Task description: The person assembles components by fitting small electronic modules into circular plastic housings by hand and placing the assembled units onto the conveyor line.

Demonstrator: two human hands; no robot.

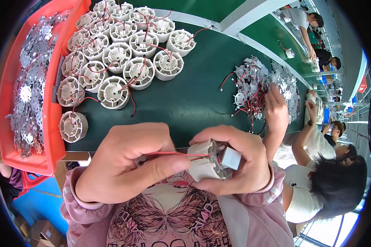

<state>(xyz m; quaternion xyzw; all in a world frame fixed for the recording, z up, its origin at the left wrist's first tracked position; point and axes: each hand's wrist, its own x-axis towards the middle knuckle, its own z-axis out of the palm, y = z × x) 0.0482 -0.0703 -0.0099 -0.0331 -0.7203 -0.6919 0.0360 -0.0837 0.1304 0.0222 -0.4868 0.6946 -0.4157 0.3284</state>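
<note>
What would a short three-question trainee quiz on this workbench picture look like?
1. True or false: the right hand holds a white ribbed housing.
2. What colour are the wires pinched by the left hand?
3. The metal stampings lie in: A) an orange tray B) a cardboard box C) a glass jar.

Key: 1 true. 2 red. 3 A.
</note>
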